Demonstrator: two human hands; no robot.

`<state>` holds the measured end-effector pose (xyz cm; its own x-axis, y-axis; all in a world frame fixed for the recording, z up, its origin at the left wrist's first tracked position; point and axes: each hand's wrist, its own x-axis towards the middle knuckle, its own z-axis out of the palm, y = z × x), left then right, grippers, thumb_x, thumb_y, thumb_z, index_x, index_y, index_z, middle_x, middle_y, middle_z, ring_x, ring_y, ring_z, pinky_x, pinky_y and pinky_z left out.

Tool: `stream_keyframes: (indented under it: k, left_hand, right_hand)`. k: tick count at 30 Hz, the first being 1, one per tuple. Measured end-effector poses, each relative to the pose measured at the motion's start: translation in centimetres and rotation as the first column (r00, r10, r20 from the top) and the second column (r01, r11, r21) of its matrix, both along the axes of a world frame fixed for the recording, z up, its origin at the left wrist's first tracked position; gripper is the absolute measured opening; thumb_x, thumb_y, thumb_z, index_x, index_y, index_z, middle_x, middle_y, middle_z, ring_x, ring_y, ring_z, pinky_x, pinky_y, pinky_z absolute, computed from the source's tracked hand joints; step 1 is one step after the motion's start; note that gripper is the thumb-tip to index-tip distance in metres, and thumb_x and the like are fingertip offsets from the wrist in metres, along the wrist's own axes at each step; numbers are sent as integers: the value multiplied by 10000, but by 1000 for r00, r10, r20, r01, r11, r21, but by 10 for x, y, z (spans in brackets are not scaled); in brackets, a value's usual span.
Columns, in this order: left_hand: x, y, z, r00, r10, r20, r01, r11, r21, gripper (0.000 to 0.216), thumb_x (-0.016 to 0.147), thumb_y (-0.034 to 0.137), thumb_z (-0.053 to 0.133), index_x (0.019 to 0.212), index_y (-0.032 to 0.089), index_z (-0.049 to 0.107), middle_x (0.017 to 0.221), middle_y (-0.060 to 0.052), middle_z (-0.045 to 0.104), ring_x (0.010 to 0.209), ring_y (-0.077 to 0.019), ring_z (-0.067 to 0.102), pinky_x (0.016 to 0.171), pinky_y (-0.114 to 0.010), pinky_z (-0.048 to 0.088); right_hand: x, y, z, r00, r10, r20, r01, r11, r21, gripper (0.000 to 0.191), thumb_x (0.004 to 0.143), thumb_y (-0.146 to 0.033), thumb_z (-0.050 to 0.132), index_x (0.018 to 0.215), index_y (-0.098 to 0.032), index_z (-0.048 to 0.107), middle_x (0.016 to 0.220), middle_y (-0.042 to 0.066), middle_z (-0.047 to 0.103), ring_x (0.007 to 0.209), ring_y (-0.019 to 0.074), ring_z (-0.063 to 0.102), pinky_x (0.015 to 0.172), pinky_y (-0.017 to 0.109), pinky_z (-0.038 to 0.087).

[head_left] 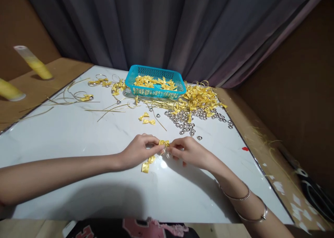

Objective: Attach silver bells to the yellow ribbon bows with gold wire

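At the far left, two yellow ribbon rolls [39, 67] stand off to the side, and nearer in, gold cords [70, 98] straggle over the white worktop [78, 142]; both are well apart from the handwork, so leave them alone. The left hand [138, 150] has its grip clamped on the left side of a yellow satin bow [164, 142]. That side is best treated as the anchor: pinch close to the middle, firmly enough to stop twisting, but lightly enough not to crease the satin. Just below these fingers lies a loose ribbon bow [145, 166]; it seems wise to nudge it aside, lest it catch. The held bow is between the two hands, just in front of the wearer, with something thin and pale beneath it, too small to make out. The right hand [191, 151] has its grip together at the bow's right edge, seemingly pinching it; let this side make the fine adjustments in small pulls, both wrists low for steadiness. Farther right, silver heart beads [186, 127] and a heap of corded bows [199, 98] spread near that hand, so guard against a sweeping elbow or forearm scattering them.
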<state>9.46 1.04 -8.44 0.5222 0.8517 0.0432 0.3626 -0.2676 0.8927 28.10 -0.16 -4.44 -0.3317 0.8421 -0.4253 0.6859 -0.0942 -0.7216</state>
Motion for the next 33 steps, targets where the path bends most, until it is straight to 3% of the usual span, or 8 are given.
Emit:
stream_keyframes:
  k: [2, 9, 18, 27, 30, 33]
  left_hand:
    - [0, 0, -1, 1000, 13, -5, -13, 1000, 14, 232, 825, 298, 548, 678, 166, 670, 668, -4, 628, 672, -131, 536, 640, -248, 399]
    - [0, 1, 1, 1000, 8, -8, -8, 1000, 19, 243, 829, 292, 534, 669, 158, 658, 660, -6, 632, 661, -132, 542, 631, -244, 400]
    - [0, 1, 1, 999, 4, 36, -4, 1000, 1, 216, 833, 288, 554, 710, 167, 684, 708, -6, 687, 696, -132, 583, 675, -228, 424]
    - [0, 0, 3, 996, -11, 85, 17, 997, -74, 207, 826, 298, 563, 762, 173, 715, 753, -26, 703, 720, -144, 599, 670, -238, 443]
    - [-1, 0, 2, 995, -12, 103, 23, 994, -110, 244, 844, 316, 538, 736, 171, 701, 753, -25, 698, 713, -138, 598, 660, -232, 443]
    - [-2, 1, 1, 993, -12, 117, 28, 990, -136, 266, 852, 341, 524, 735, 167, 688, 761, -25, 691, 722, -137, 599, 677, -235, 445]
  right_hand:
    - [-1, 1, -2, 993, -61, -100, 49, 991, -125, 181, 778, -187, 489, 692, -117, 632, 611, 36, 583, 507, 109, 533, 395, 201, 440]
    - [-1, 5, -2, 910, -192, -367, 88, 956, -280, 202, 758, -203, 523, 765, -130, 711, 706, 62, 666, 628, 129, 608, 420, 185, 500]
    - [-1, 5, -12, 864, -295, -407, 208, 947, -245, 175, 727, -209, 566, 722, -137, 725, 700, 70, 669, 677, 144, 607, 431, 188, 480]
    - [0, 7, -7, 864, -324, -385, 267, 944, -194, 156, 720, -190, 560, 669, -152, 703, 648, 52, 642, 623, 120, 572, 444, 188, 433]
    - [5, 10, -3, 827, -362, -429, 269, 926, -264, 162, 699, -172, 526, 644, -142, 676, 658, 56, 627, 643, 127, 578, 417, 176, 399]
    - [11, 13, 0, 787, -371, -493, 180, 903, -391, 151, 691, -187, 518, 653, -128, 652, 700, 68, 631, 585, 109, 540, 367, 171, 330]
